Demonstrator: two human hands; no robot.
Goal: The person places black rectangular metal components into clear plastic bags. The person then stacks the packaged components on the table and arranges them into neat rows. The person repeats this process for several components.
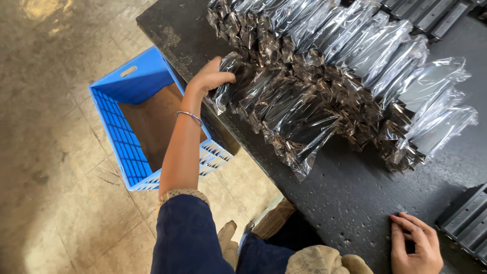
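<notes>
Wrapped black parts (pixel 324 86) all lie piled on the surface (pixel 350 198); the blue crate (pixel 133 83) holds none. My left hand (pixel 210 76) has its grip curled around one end packet; my right hand (pixel 416 246) rests loosely curled, holding nothing.

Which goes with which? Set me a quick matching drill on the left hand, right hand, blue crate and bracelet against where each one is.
Things:
1. left hand
2. right hand
3. blue crate
4. bracelet

Places:
A. on the floor beside the black table
B. flat on the table, near the bottom edge of the view
C. round the left wrist
D. on the end of the bagged parts

Pairs: 1-D, 2-B, 3-A, 4-C
</notes>
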